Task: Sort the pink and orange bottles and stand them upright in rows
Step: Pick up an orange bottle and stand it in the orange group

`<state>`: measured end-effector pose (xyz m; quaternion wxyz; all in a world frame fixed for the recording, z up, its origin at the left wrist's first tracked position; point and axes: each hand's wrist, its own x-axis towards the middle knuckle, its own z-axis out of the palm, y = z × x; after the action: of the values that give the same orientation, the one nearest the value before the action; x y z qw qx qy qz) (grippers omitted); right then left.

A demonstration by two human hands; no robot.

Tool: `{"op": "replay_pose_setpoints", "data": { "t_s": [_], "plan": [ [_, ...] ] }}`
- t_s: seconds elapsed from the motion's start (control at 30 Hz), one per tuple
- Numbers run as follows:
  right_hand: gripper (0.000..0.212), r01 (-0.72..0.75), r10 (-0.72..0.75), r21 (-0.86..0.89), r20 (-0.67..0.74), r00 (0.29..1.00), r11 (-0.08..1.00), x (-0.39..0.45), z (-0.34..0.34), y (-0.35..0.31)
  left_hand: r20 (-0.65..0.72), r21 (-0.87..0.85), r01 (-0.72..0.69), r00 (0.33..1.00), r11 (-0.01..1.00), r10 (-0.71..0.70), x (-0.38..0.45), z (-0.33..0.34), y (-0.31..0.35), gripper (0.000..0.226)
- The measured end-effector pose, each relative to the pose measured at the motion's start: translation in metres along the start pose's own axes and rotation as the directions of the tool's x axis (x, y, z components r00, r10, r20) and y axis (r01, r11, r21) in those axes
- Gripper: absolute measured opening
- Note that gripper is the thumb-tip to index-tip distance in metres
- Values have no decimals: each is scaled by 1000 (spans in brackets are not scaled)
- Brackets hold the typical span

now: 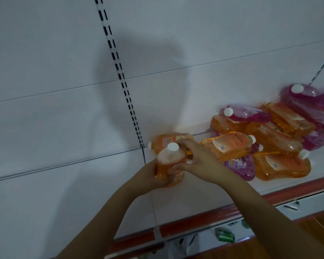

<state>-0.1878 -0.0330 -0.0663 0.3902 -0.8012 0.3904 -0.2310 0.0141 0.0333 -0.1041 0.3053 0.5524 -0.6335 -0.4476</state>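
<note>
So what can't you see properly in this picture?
- Head view: the base of the upright orange plastic bottle with a white cap is covered by the left hand and right hand.
- The pink plastic bottles low in the heap are mostly buried under lying orange ones, so no count is possible.
- The label print on the lying orange bottle is too blurred to read.
- The top pink bottle is cut off by the right edge.

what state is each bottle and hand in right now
held orange bottle: upright, capped, gripped by both hands
left hand: grips its base
right hand: grips its side
orange bottle behind: lying down
bottle pile: pink and orange mixed, lying unsorted
</note>
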Motion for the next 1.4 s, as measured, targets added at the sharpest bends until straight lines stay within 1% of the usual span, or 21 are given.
{"op": "replay_pose_setpoints", "data": {
  "t_s": [0.13,0.2,0.23,0.3,0.37,0.47,0.53,0.63,0.73,0.8,0.83,0.93,0.97,1.1,1.17,1.27,1.4],
  "plan": [
    [69,-2,2,-1,-22,1000,1000,7,5,-2,-98,-3,-4,995,1000,4,-3,11,-4,58],
    [68,-29,29,19,-11,1000,999,10,5,-5,-162,-38,20,986,999,-25,-6,14,-10,68],
    [67,-36,36,26,-12,999,999,11,5,-6,-193,-75,35,980,997,-49,-8,14,-12,68],
    [64,-38,40,58,-34,999,998,13,4,-10,-213,-170,76,971,982,-112,-12,12,-14,62],
    [62,-44,52,110,-71,996,993,15,2,-13,-204,-225,97,968,970,-144,-16,8,-14,58],
    [60,-86,104,188,-92,990,978,17,1,-16,-187,-201,101,972,974,-140,-26,4,-13,57],
    [60,-100,122,234,-83,989,967,20,2,-19,-192,-194,110,970,975,-148,-33,2,-14,50],
    [52,-106,124,271,-51,991,957,29,8,-24,-247,-242,111,954,964,-172,-43,-3,-10,43],
    [58,-70,75,215,-16,997,974,41,13,-35,-302,-310,110,931,944,-207,-55,-10,-5,38],
    [46,-49,39,227,48,998,973,48,16,-44,-321,-365,105,918,925,-231,-64,-15,-3,36],
    [44,-44,22,246,91,996,968,51,18,-48,-329,-380,103,914,919,-238,-68,-17,-3,35],
    [53,-20,-38,287,198,980,958,59,30,-59,-367,-400,105,892,910,-265,-84,-22,-6,34],
    [54,-22,-50,298,231,972,954,62,36,-62,-383,-401,109,882,910,-275,-90,-23,-8,34],
    [40,-55,-65,329,342,937,943,69,65,-69,-453,-379,153,830,913,-327,-116,-29,-20,36],
    [36,-42,-91,342,364,927,939,70,80,-77,-484,-377,173,801,910,-353,-131,-33,-26,39],
    [39,-16,-129,374,359,924,927,68,105,-89,-512,-369,198,772,908,-377,-153,-40,-34,42],
    [39,4,-129,393,292,948,920,59,133,-102,-556,-357,213,734,909,-390,-180,-46,-43,45]
  ]
}}
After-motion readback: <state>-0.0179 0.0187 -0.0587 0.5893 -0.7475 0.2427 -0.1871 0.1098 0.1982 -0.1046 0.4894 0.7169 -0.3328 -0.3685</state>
